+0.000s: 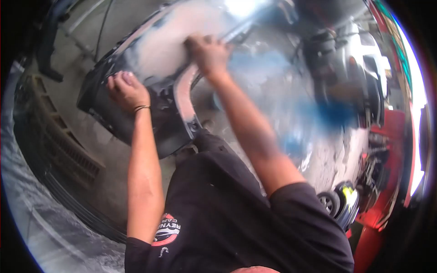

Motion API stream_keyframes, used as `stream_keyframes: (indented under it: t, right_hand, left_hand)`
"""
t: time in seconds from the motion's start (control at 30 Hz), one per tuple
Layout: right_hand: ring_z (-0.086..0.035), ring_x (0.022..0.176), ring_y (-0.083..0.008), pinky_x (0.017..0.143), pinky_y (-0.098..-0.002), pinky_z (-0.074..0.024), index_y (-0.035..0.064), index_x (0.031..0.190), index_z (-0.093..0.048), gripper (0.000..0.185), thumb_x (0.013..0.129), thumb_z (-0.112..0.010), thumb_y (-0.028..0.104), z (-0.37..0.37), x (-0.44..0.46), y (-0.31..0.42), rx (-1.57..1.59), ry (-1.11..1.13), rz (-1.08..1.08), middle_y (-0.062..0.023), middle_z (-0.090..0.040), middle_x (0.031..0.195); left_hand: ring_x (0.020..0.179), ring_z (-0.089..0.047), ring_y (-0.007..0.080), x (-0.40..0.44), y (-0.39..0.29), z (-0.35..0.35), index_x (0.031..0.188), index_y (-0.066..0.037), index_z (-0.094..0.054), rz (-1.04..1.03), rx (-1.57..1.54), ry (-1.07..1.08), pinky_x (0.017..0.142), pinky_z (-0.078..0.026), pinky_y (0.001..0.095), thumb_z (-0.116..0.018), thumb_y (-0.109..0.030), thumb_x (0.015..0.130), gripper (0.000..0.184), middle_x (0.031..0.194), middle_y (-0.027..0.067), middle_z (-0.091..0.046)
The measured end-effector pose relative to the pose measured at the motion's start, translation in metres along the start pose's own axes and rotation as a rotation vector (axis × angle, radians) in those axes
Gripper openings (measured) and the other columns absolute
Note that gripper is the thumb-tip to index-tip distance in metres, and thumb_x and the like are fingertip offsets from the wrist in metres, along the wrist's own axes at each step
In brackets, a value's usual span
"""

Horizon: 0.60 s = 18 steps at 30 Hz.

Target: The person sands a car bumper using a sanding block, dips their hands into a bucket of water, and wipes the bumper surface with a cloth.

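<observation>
A dark car body panel [157, 107], shaped like a fender, lies in front of me. A broad, pale, dusty patch [166, 43] covers its upper part, and a pinkish strip [184, 93] runs along the wheel-arch edge. My left hand [129, 92] rests on the panel's left side with fingers curled; a pinkish-purple bit shows at the fingertips, too small to name. Over the pale patch, my right hand [210, 55] is smeared by motion. Its fingers are bent around what looks like a small dark block [189, 44], partly hidden.
A dark slatted grille-like part [68, 136] lies at the left. Blue smears [330, 116] blur the view right of centre. A silver car [364, 68] stands at upper right; a wheel [328, 203] and red structure [380, 200] are at lower right.
</observation>
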State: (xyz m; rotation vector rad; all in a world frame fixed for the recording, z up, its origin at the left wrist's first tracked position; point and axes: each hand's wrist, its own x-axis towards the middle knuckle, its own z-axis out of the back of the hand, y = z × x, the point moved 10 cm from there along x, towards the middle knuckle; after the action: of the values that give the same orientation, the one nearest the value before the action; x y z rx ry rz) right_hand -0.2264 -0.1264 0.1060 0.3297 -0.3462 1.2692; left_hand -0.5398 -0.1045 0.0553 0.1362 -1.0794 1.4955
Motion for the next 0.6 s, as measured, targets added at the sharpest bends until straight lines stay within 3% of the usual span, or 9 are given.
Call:
stream_keyframes:
  t: [0.07, 0.13, 0.17, 0.23, 0.33, 0.4, 0.43, 0.5, 0.6]
  right_hand:
    - [-0.068, 0.116, -0.0434, 0.102, -0.0660, -0.0440, 0.0298, 0.133, -0.072, 0.031, 0.105, -0.061, 0.037, -0.036, 0.049, -0.040, -0.125, 0.148, -0.071, -0.0137, -0.072, 0.127]
    - [-0.069, 0.114, -0.0445, 0.100, -0.0660, -0.0449, 0.0314, 0.135, -0.072, 0.031, 0.108, -0.058, 0.041, -0.088, 0.084, -0.085, -0.070, 0.095, 0.028, -0.0148, -0.074, 0.125]
    - [-0.069, 0.114, -0.0445, 0.100, -0.0660, -0.0449, 0.0314, 0.135, -0.072, 0.031, 0.108, -0.058, 0.041, -0.088, 0.077, -0.060, -0.061, 0.115, 0.068, -0.0148, -0.074, 0.125]
    - [-0.069, 0.113, -0.0444, 0.097, -0.0649, -0.0473, 0.0328, 0.136, -0.072, 0.031, 0.108, -0.058, 0.040, -0.039, 0.059, -0.035, 0.009, 0.066, -0.087, -0.0152, -0.074, 0.126]
    - [-0.068, 0.115, -0.0426, 0.097, -0.0593, -0.0544, 0.0363, 0.140, -0.070, 0.034, 0.108, -0.062, 0.029, 0.007, 0.004, 0.027, -0.081, 0.018, 0.194, -0.0139, -0.069, 0.132]
    - [-0.068, 0.114, -0.0420, 0.097, -0.0553, -0.0575, 0.0286, 0.144, -0.070, 0.038, 0.108, -0.061, 0.025, -0.014, 0.018, -0.016, -0.105, 0.030, 0.293, -0.0144, -0.069, 0.133]
    - [-0.068, 0.115, -0.0407, 0.097, -0.0531, -0.0582, 0.0223, 0.144, -0.071, 0.039, 0.107, -0.061, 0.023, -0.039, 0.050, -0.054, 0.066, 0.091, 0.306, -0.0150, -0.070, 0.129]
    - [-0.069, 0.112, -0.0383, 0.094, -0.0494, -0.0596, 0.0111, 0.142, -0.073, 0.040, 0.105, -0.064, 0.023, -0.046, 0.093, -0.065, 0.122, 0.126, 0.166, -0.0169, -0.072, 0.120]
    - [-0.071, 0.105, -0.0381, 0.089, -0.0486, -0.0602, 0.0076, 0.138, -0.075, 0.040, 0.103, -0.067, 0.026, -0.032, 0.091, -0.045, -0.005, 0.089, -0.045, -0.0199, -0.074, 0.111]
  left_hand:
    - [0.138, -0.057, 0.0460, 0.002, -0.001, 0.000, 0.128, -0.012, -0.068, 0.038, 0.010, 0.037, 0.117, -0.043, 0.0599, -0.071, -0.031, 0.103, 0.031, 0.145, 0.0236, -0.063]
    - [0.143, -0.054, 0.0392, 0.001, 0.005, -0.004, 0.129, -0.018, -0.070, 0.071, 0.001, 0.006, 0.120, -0.039, 0.0570, -0.075, -0.032, 0.101, 0.032, 0.150, 0.0162, -0.062]
    - [0.144, -0.053, 0.0391, 0.000, 0.003, 0.001, 0.129, -0.018, -0.070, 0.110, 0.038, 0.031, 0.120, -0.039, 0.0578, -0.075, -0.032, 0.100, 0.032, 0.152, 0.0154, -0.061]
    - [0.145, -0.053, 0.0390, 0.007, 0.005, 0.001, 0.129, -0.018, -0.070, 0.185, 0.064, 0.039, 0.121, -0.038, 0.0587, -0.075, -0.032, 0.100, 0.032, 0.153, 0.0145, -0.059]
    - [0.146, -0.051, 0.0390, 0.007, 0.006, 0.000, 0.129, -0.018, -0.070, 0.207, 0.075, 0.089, 0.122, -0.036, 0.0607, -0.075, -0.032, 0.100, 0.033, 0.153, 0.0140, -0.059]
    - [0.146, -0.051, 0.0390, 0.007, 0.000, 0.008, 0.129, -0.017, -0.070, 0.180, 0.074, 0.078, 0.123, -0.034, 0.0612, -0.074, -0.031, 0.101, 0.032, 0.150, 0.0140, -0.060]
    - [0.143, -0.052, 0.0388, 0.008, 0.001, 0.006, 0.129, -0.017, -0.070, 0.179, 0.076, 0.062, 0.122, -0.034, 0.0616, -0.074, -0.031, 0.101, 0.032, 0.148, 0.0152, -0.061]
    - [0.137, -0.056, 0.0376, 0.008, 0.003, 0.007, 0.128, -0.017, -0.070, 0.204, 0.046, 0.063, 0.121, -0.035, 0.0623, -0.075, -0.031, 0.099, 0.033, 0.145, 0.0166, -0.061]
    - [0.133, -0.059, 0.0373, 0.002, 0.005, 0.006, 0.129, -0.017, -0.068, 0.240, 0.054, 0.058, 0.120, -0.036, 0.0623, -0.077, -0.032, 0.097, 0.036, 0.145, 0.0157, -0.062]
